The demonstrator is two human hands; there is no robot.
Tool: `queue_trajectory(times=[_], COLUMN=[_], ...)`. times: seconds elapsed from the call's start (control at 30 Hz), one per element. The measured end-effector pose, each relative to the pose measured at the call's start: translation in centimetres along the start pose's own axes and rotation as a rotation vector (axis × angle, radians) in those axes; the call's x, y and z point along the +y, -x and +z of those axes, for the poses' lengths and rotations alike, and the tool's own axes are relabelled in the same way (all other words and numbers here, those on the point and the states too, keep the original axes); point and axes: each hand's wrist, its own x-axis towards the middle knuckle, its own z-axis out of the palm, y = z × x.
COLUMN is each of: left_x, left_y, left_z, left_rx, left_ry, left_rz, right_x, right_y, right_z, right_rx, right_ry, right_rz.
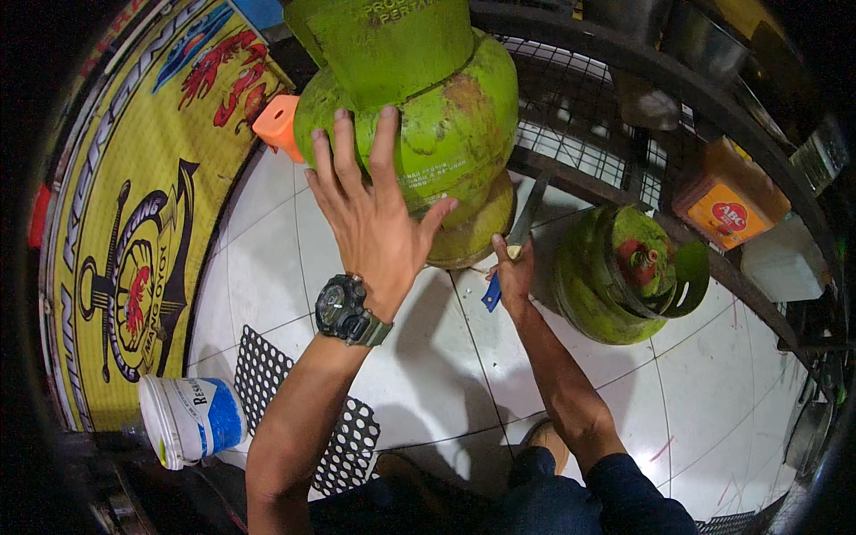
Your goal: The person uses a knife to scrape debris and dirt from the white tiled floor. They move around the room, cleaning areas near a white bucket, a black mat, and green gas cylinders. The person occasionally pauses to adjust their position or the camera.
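Observation:
My left hand (374, 207), with a black watch on its wrist, lies with spread fingers against the side of a large green gas cylinder (461, 134). The cylinder is near the top centre, its collar towards the top edge. Lower and to the right, my right hand (515, 271) grips a knife (527, 217) by its blue handle; the blade points up, away from me, beside the cylinder's base. Right of that hand, a smaller-looking green gas cylinder (612, 274) with a round collar and a brass valve stands on the white tiled floor.
A yellow printed banner (154, 221) spans the left side. An orange plastic stool (281, 124) touches the view behind the large cylinder. A white and blue bucket (194, 421) and a black perforated mat (348, 441) lie lower left. A metal rack (756, 304) holding a carton (732, 200) runs along the right.

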Motion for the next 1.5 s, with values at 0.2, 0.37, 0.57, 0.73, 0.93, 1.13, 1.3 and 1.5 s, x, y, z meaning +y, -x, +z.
queue_trajectory(times=[0.2,0.37,0.57,0.73,0.93,1.13,1.3,1.5], left_x=[-1.5,-3.9,-7.8,-11.1,-15.0,-15.5,-10.4,-2.8], left_y=[-0.1,-0.4,-0.6,-0.7,-0.5,1.0,7.4,14.8], left_z=[-0.4,-0.3,-1.3,-1.7,-1.4,-3.9,-14.0,-22.8], left_rx=[0.006,-0.010,-0.061,-0.095,-0.091,-0.055,-0.563,-0.966], left_ry=[0.014,0.009,0.041,-0.027,-0.100,-0.112,-0.208,-0.030], left_rz=[0.072,0.097,0.070,0.028,-0.012,-0.013,-0.004,-0.482], right_x=[0.5,1.3,2.7,5.0,6.3,3.3,5.9,6.5], right_y=[0.3,0.6,2.3,2.6,2.6,4.2,5.5,3.7], right_z=[0.7,1.3,4.2,6.9,10.0,7.1,-4.3,-6.1], right_rx=[-0.035,-0.103,-0.161,-0.218,-0.273,-0.310,-0.234,-0.258], right_ry=[0.034,0.097,0.071,-0.028,-0.101,0.168,0.844,0.885], right_rz=[0.031,0.023,0.107,0.161,0.150,0.141,0.042,-0.151])
